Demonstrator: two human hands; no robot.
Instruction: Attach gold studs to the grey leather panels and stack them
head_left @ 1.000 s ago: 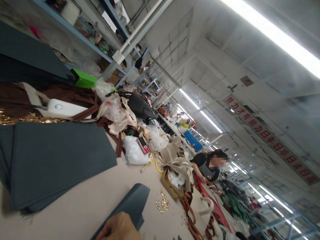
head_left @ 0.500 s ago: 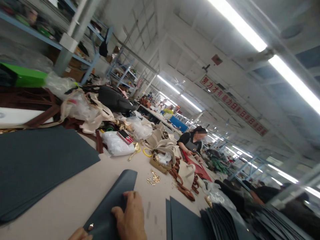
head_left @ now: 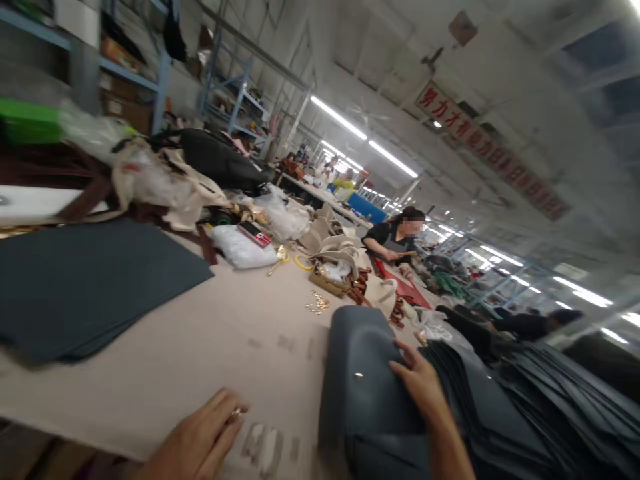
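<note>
My left hand [head_left: 200, 433] is closed over the near part of the table, with a small shiny metal fitting [head_left: 235, 415] at its fingertips. To the right, my right hand [head_left: 420, 383] grips a dark blue-grey panel [head_left: 370, 407], thumb and fingers on its upper side. The panel is curved, and a small gold fitting [head_left: 359, 375] shows on its face. Its underside is hidden. Beside it lies a stack of similar dark panels [head_left: 455, 380]. A scatter of small gold fittings [head_left: 318, 303] lies beyond the panel.
Large dark sheets [head_left: 95, 287] are piled at the left of the pale table [head_left: 240, 320]. A red phone [head_left: 255, 233] rests on a white plastic bag [head_left: 235, 248]. Behind are beige bag pieces [head_left: 335, 243] and a small box [head_left: 330, 280]. A co-worker [head_left: 393, 237] works across the table.
The dark panel has moved from the middle of the table to the right with my right hand. My left hand has come off it and now has a small metal fitting at its fingertips.
</note>
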